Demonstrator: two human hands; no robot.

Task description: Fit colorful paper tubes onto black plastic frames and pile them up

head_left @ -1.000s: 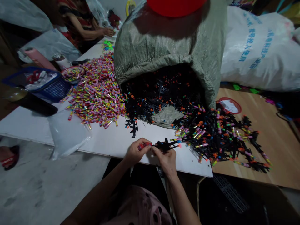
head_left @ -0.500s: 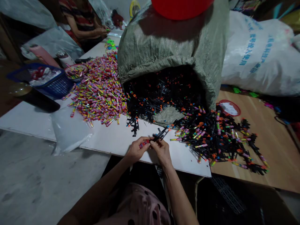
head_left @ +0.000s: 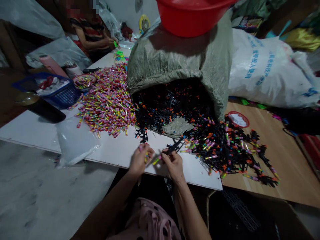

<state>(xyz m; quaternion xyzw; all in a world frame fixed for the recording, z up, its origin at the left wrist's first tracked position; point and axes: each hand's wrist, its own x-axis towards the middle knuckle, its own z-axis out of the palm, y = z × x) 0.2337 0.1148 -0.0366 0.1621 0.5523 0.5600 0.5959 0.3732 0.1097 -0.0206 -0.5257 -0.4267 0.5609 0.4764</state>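
Observation:
Small colourful candy-like tubes, pink and yellow, are gripped in my left hand (head_left: 140, 159), fingers curled round them above the white table (head_left: 112, 150). My right hand (head_left: 173, 164) pinches a black toy gun (head_left: 175, 145). A yellow-and-pink tube (head_left: 157, 160) sticks out from the gun's near end toward my left hand. To the left lies a big heap of loose tubes (head_left: 107, 100). Black toy guns (head_left: 155, 116) spill from the mouth of a grey-green woven sack (head_left: 175, 60). On the right is a pile of guns with tubes on them (head_left: 230, 150).
A red basin (head_left: 195, 20) sits on the sack. At the left are a blue basket (head_left: 61, 95), a dark bottle (head_left: 45, 108) and a clear plastic bag (head_left: 75, 141). A co-worker (head_left: 92, 36) sits at the far left. White sacks (head_left: 262, 70) lie at the back right.
My hands have moved apart. The left one has drawn away leftward with tubes in it, and a tube now shows at the end of the gun in the right. The view has tilted slightly upward.

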